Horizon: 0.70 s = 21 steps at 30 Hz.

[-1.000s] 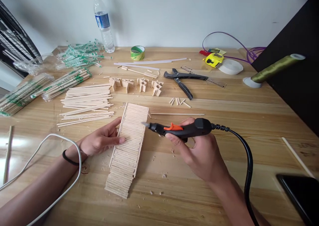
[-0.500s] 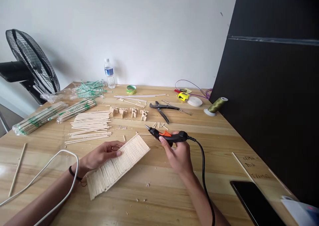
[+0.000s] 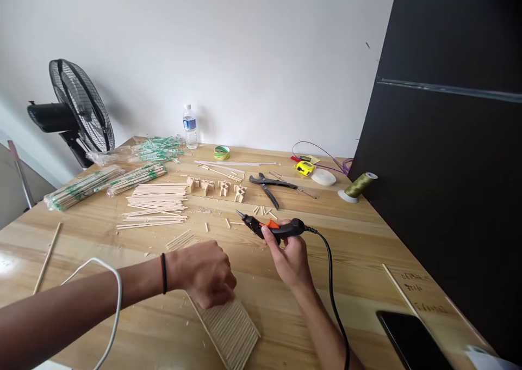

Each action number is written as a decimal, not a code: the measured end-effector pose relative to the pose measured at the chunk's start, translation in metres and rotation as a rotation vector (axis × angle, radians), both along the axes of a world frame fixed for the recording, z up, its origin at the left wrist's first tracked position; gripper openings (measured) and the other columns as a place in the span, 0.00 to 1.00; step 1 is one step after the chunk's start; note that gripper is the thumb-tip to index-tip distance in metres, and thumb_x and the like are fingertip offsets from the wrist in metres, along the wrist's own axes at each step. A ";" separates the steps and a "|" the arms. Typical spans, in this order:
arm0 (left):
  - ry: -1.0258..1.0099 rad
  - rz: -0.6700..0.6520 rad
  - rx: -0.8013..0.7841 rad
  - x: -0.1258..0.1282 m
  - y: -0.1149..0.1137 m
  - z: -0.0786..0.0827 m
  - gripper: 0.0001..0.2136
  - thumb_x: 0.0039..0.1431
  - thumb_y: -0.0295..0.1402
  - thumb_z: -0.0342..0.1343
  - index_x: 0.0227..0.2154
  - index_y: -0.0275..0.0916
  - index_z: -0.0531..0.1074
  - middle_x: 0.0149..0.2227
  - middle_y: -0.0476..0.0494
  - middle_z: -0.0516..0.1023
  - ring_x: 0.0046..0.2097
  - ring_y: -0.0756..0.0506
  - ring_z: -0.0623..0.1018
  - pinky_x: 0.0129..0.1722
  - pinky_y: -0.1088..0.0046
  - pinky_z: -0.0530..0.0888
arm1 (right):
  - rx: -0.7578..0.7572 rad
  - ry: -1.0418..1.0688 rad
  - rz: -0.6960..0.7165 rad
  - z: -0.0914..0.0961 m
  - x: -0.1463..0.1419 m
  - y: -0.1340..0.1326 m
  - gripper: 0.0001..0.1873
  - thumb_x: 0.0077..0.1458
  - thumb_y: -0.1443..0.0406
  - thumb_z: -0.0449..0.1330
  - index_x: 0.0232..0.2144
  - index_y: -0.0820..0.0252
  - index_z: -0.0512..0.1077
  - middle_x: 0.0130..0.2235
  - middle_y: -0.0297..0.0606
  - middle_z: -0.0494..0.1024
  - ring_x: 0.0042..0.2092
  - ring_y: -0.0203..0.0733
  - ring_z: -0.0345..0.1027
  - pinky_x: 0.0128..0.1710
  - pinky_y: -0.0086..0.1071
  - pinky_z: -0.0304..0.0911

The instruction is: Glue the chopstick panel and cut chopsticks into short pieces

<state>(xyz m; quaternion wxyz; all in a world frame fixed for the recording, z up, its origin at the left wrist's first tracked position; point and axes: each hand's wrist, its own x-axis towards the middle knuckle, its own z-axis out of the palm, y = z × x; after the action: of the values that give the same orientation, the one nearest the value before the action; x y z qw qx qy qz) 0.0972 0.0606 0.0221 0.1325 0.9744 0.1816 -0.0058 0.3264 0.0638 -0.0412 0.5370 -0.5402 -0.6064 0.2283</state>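
My left hand [image 3: 207,277] lies across the middle of a flat panel of wooden sticks [image 3: 230,332] with its fingers curled closed around it; the fingertips are hidden. The panel's thin sticks are laid tightly side by side, and its far end shows beyond my wrist. Held in my right hand [image 3: 291,261] is a black hot glue gun [image 3: 281,228] with an orange trigger. Its metal nozzle points left and away from me, above the table and apart from the panel. A black cord runs from its back end down past my right forearm.
Loose sticks [image 3: 157,204], bagged stick bundles [image 3: 85,185] and several small stick pieces [image 3: 224,188] lie beyond my hands. Cutters [image 3: 269,185], a tape measure [image 3: 305,167] and a thread spool [image 3: 361,186] are farther back. A phone [image 3: 411,340] lies right; a white cable [image 3: 118,299] crosses my left forearm.
My left hand has swung over and turned the panel, so its near end now points to the lower right. The right hand keeps the glue gun at nearly the same place. The view has shifted slightly.
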 end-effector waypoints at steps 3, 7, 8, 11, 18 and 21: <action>-0.037 -0.134 0.124 0.010 0.008 -0.016 0.14 0.56 0.42 0.63 0.20 0.42 0.76 0.20 0.47 0.80 0.21 0.45 0.74 0.23 0.66 0.62 | -0.003 -0.014 -0.010 -0.002 0.001 0.002 0.17 0.61 0.50 0.62 0.33 0.58 0.73 0.32 0.38 0.78 0.33 0.45 0.72 0.36 0.38 0.67; -0.078 -0.258 0.248 0.016 0.034 -0.039 0.17 0.53 0.46 0.64 0.17 0.40 0.76 0.19 0.44 0.78 0.22 0.45 0.72 0.31 0.62 0.68 | 0.008 -0.037 -0.031 -0.003 0.000 0.003 0.18 0.60 0.50 0.62 0.32 0.58 0.73 0.30 0.38 0.79 0.32 0.47 0.73 0.36 0.38 0.68; -0.077 -0.279 0.258 0.018 0.040 -0.043 0.17 0.53 0.46 0.64 0.18 0.39 0.76 0.19 0.43 0.77 0.23 0.45 0.72 0.33 0.61 0.69 | 0.009 -0.035 -0.039 -0.003 0.000 0.003 0.18 0.60 0.50 0.62 0.32 0.58 0.73 0.30 0.39 0.80 0.33 0.47 0.74 0.36 0.39 0.68; -0.069 -0.319 0.273 0.023 0.053 -0.046 0.17 0.52 0.49 0.64 0.20 0.39 0.77 0.21 0.41 0.78 0.28 0.42 0.74 0.38 0.59 0.69 | 0.011 -0.015 -0.071 -0.004 0.002 0.004 0.18 0.60 0.50 0.63 0.33 0.58 0.74 0.32 0.41 0.81 0.35 0.50 0.76 0.38 0.40 0.69; -0.046 -0.187 0.329 0.016 0.049 -0.030 0.17 0.62 0.45 0.58 0.42 0.35 0.77 0.40 0.34 0.80 0.41 0.37 0.75 0.44 0.55 0.68 | -0.003 0.015 -0.111 -0.006 0.005 0.007 0.20 0.59 0.48 0.63 0.35 0.59 0.75 0.35 0.45 0.82 0.39 0.53 0.78 0.41 0.44 0.70; -0.042 0.040 0.299 0.010 0.017 -0.022 0.16 0.67 0.37 0.53 0.52 0.35 0.72 0.51 0.30 0.77 0.48 0.34 0.76 0.48 0.53 0.68 | -0.003 0.011 -0.092 -0.005 0.004 0.006 0.20 0.59 0.48 0.62 0.33 0.59 0.75 0.34 0.44 0.81 0.38 0.52 0.77 0.41 0.44 0.70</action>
<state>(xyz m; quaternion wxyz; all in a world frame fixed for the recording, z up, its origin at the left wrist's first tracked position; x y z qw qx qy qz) 0.1073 0.0774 0.0001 -0.0103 0.9793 0.1971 0.0445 0.3299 0.0695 -0.0458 0.5494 -0.5672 -0.5776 0.2069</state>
